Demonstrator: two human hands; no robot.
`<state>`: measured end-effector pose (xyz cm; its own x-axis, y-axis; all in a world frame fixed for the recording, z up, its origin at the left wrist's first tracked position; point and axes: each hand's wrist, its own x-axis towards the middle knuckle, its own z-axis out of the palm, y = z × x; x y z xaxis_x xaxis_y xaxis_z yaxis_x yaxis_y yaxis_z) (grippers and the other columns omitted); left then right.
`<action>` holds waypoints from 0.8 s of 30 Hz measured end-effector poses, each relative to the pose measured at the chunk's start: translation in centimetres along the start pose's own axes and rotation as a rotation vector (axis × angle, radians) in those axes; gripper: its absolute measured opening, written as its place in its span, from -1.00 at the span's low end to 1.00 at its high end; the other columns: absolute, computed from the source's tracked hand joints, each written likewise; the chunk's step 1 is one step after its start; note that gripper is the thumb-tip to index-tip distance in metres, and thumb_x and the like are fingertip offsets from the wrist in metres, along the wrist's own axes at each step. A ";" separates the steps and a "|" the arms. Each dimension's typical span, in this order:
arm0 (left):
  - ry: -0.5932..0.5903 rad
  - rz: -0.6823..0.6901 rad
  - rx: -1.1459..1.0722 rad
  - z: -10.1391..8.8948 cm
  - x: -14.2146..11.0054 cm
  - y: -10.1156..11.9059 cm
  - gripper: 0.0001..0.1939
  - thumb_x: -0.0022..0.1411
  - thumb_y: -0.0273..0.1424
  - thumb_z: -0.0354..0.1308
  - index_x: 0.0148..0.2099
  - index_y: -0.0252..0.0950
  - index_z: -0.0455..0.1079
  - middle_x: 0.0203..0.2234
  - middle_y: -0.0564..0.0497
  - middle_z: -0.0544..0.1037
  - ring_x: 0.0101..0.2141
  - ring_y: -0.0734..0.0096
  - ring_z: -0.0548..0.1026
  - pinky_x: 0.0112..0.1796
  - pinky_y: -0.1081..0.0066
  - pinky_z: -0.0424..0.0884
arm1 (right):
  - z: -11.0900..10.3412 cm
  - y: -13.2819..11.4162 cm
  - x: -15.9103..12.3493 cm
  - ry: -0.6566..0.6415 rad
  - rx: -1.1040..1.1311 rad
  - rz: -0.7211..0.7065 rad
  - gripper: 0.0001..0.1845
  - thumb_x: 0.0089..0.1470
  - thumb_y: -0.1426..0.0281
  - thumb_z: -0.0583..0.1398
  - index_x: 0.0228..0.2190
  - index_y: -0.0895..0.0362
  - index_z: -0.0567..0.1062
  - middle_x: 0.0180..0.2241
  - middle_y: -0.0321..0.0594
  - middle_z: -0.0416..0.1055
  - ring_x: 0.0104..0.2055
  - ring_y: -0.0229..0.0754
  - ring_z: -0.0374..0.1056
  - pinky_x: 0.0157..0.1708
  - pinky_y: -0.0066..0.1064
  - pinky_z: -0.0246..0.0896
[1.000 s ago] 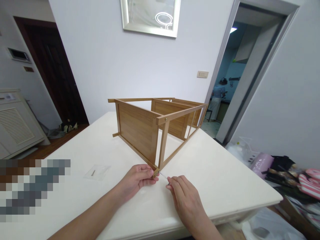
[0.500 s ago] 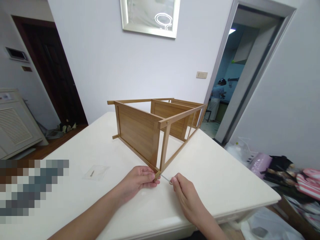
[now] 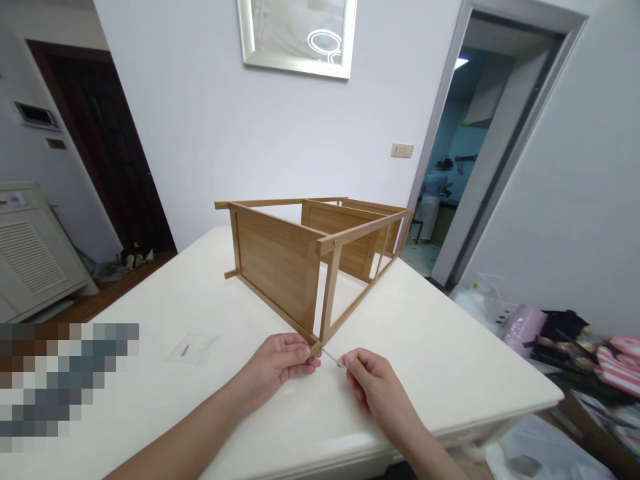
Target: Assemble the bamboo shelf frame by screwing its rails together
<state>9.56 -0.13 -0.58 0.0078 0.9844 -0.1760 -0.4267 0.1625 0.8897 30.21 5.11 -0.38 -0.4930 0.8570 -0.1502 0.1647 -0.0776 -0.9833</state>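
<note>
A wooden shelf rack (image 3: pixel 277 257) lies on its side on the white table (image 3: pixel 240 427), its near lower leg end pointing at me. My left hand (image 3: pixel 287 360) is closed around that leg end, thumb on top. In my right hand (image 3: pixel 367 380), thumb and fingers pinch a thin metal hex key (image 3: pixel 333 357). The key's far tip meets the leg near its end; the screw head there is too small to make out. To the left of my left hand, a clear plastic bag (image 3: pixel 193 349) with one small screw-like piece (image 3: pixel 185 349) lies flat.
A wall with a framed mirror (image 3: pixel 297 70) stands behind the table. Bags and clothes (image 3: pixel 565 340) are heaped on the right, past the table's edge. Through the doorway at the right, a person (image 3: pixel 434 193) stands in another room.
My right hand has turned slightly, its fingers now more spread behind the pinch on the hex key. My left hand and the rack stay where they were.
</note>
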 end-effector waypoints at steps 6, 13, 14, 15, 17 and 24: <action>-0.001 -0.006 0.006 0.0 0.0 0.0 -0.69 0.00 -0.33 0.45 -0.27 -0.42 0.53 -0.26 -0.21 0.64 -0.27 0.29 0.61 -0.21 0.41 0.53 | 0.3 1.8 -0.4 0.308 -0.367 -0.450 -0.65 0.22 0.06 0.11 -0.33 0.09 0.43 -0.50 -0.28 0.37 -0.54 -0.25 0.29 -0.56 -0.42 0.22; 0.008 0.007 -0.008 0.1 -0.1 0.0 -0.72 0.02 -0.35 0.44 -0.28 -0.43 0.51 -0.30 -0.19 0.64 -0.28 0.30 0.61 -0.21 0.41 0.54 | -0.1 1.9 -1.0 0.446 -0.877 -1.001 -0.86 0.31 0.37 0.08 -0.19 0.11 0.43 -0.36 -0.14 0.41 -0.33 -0.14 0.39 -0.37 -0.33 0.35; 0.008 0.011 -0.012 0.0 -0.1 0.0 -0.73 0.02 -0.35 0.44 -0.29 -0.43 0.51 -0.32 -0.18 0.64 -0.29 0.31 0.61 -0.21 0.42 0.54 | -0.2 1.9 -1.0 0.444 -0.943 -1.043 -0.85 0.30 0.38 0.09 -0.15 0.14 0.43 -0.35 -0.12 0.41 -0.32 -0.12 0.38 -0.37 -0.31 0.35; 0.006 0.012 -0.014 0.0 -0.1 0.0 -0.73 0.02 -0.36 0.44 -0.29 -0.43 0.51 -0.32 -0.17 0.64 -0.29 0.31 0.61 -0.22 0.43 0.54 | -0.3 1.9 -1.1 0.437 -1.011 -1.076 -0.83 0.29 0.40 0.11 -0.11 0.16 0.42 -0.34 -0.10 0.41 -0.32 -0.11 0.37 -0.38 -0.29 0.34; -0.005 0.008 -0.019 0.0 0.0 0.0 -0.75 0.05 -0.35 0.42 -0.31 -0.42 0.51 -0.31 -0.18 0.64 -0.29 0.32 0.61 -0.22 0.44 0.54 | -0.5 1.7 -1.2 0.418 -1.143 -1.122 -0.83 0.27 0.47 0.12 -0.11 0.19 0.42 -0.36 -0.11 0.41 -0.36 -0.11 0.33 -0.42 -0.28 0.29; 0.059 -0.045 -0.043 0.2 0.7 -0.3 -0.70 0.21 -0.23 0.29 -0.32 -0.43 0.49 -0.39 -0.18 0.64 -0.39 0.37 0.62 -0.34 0.47 0.57 | -1.1 0.3 -1.2 0.345 -1.363 -1.208 -0.83 0.29 0.55 0.06 -0.20 0.23 0.46 -0.41 -0.11 0.40 -0.37 -0.11 0.28 -0.43 -0.25 0.22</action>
<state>9.83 0.56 -0.88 -0.0252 0.9702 -0.2409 -0.4656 0.2018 0.8617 31.79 4.65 -0.33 -0.7063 0.1947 0.6806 0.4747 0.8435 0.2514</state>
